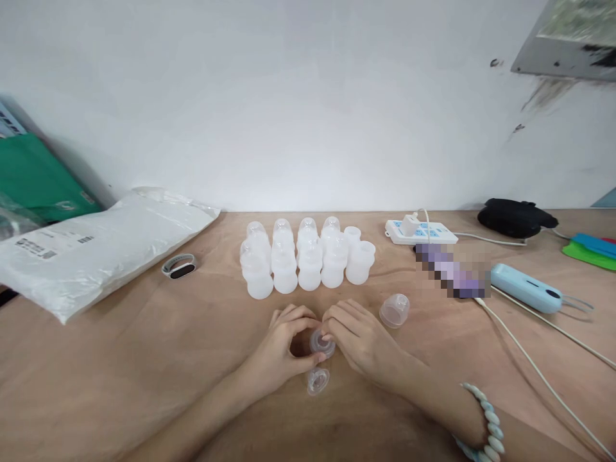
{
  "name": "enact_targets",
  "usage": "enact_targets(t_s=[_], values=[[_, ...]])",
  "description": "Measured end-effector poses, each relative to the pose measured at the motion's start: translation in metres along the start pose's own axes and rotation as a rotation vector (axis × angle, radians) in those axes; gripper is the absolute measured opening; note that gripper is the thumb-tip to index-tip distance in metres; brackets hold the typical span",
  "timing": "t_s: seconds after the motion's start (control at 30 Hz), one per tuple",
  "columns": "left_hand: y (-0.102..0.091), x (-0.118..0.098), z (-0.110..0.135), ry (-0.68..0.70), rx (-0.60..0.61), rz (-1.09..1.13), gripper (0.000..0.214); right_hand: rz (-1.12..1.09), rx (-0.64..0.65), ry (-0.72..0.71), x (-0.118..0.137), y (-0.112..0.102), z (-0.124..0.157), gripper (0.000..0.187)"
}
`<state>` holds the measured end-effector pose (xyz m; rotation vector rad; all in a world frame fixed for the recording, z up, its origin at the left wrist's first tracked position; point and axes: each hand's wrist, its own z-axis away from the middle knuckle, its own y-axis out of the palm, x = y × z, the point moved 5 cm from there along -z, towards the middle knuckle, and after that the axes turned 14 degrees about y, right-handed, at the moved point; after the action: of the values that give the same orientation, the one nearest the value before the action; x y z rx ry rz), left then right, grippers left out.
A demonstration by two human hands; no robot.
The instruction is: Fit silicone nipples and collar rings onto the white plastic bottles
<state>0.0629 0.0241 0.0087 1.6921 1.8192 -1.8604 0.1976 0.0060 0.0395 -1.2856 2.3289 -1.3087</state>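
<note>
My left hand (283, 343) curls its thumb and fingers around a small clear plastic bottle collar (322, 344), close above the table. My right hand (359, 340) is closed, its fingertips at the collar's upper right edge; its palm side is hidden. Just in front of the collar lies a clear bottle nipple (318, 382). A transparent dome cap (394, 311) rests on its side to the right of my right hand. Behind both hands stand two rows of frosted baby bottles (285, 269), several topped with clear domes. At their right end, two bottle bodies (360, 263) have no dome.
A white plastic mailing bag (106, 247) and a fitness band (180, 265) lie on the left. On the right are a power strip (421, 232), a blurred phone-like object (450, 269), a light blue device (527, 289), cables and a black pouch (514, 218). A wall stands behind.
</note>
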Motion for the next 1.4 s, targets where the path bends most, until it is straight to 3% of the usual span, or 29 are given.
enact_targets(t_s=[0.2, 0.3, 0.4, 0.5, 0.57, 0.7, 0.8, 0.87, 0.97, 1.03, 1.1, 1.17, 1.23, 1.33, 1.4], values=[[0.0, 0.004, 0.001, 0.004, -0.017, 0.033, 0.017, 0.007, 0.121, 0.11, -0.002, 0.003, 0.0, 0.027], [-0.001, 0.01, 0.003, -0.027, -0.064, 0.077, 0.031, -0.049, 0.156, 0.195, -0.01, -0.005, -0.002, 0.012], [-0.002, 0.014, 0.005, -0.038, -0.118, 0.122, 0.049, -0.029, -0.035, 0.291, -0.03, -0.026, -0.008, 0.01], [-0.002, 0.015, 0.007, -0.037, -0.123, 0.142, 0.05, 0.196, -0.234, 0.424, -0.06, -0.045, -0.015, 0.013], [-0.002, 0.015, 0.008, -0.036, -0.13, 0.152, 0.047, 0.306, -0.233, 0.48, -0.079, -0.046, -0.02, 0.015], [-0.003, 0.016, 0.009, -0.023, -0.161, 0.2, 0.036, 0.273, -0.235, 0.499, -0.104, -0.045, -0.021, 0.005], [-0.008, 0.014, 0.01, -0.03, -0.209, 0.209, 0.026, 0.228, -0.297, 0.518, -0.108, -0.06, -0.018, 0.012], [-0.013, 0.011, 0.012, -0.009, -0.286, 0.186, 0.02, 0.138, -0.414, 0.539, -0.1, -0.077, -0.016, 0.012], [-0.02, 0.003, 0.018, 0.092, -0.407, 0.124, 0.026, -0.189, -0.631, 0.556, -0.077, -0.093, -0.01, 0.01], [-0.019, -0.001, 0.023, 0.175, -0.441, 0.081, 0.046, -0.36, -0.6, 0.567, -0.057, -0.085, -0.008, 0.016], [-0.018, -0.001, 0.029, 0.228, -0.486, 0.047, 0.072, -0.452, -0.428, 0.596, -0.037, -0.063, -0.006, 0.021], [-0.019, 0.001, 0.034, 0.229, -0.571, 0.021, 0.081, -0.528, -0.262, 0.628, -0.023, -0.041, -0.003, 0.025], [-0.023, 0.002, 0.037, 0.225, -0.64, 0.045, 0.078, -0.606, -0.158, 0.615, -0.014, -0.026, -0.001, 0.028], [-0.026, 0.001, 0.038, 0.224, -0.649, 0.098, 0.067, -0.655, -0.098, 0.562, -0.01, -0.021, -0.001, 0.028], [-0.029, 0.002, 0.039, 0.182, -0.663, 0.077, 0.054, -0.679, -0.059, 0.569, -0.012, -0.021, -0.002, 0.016]])
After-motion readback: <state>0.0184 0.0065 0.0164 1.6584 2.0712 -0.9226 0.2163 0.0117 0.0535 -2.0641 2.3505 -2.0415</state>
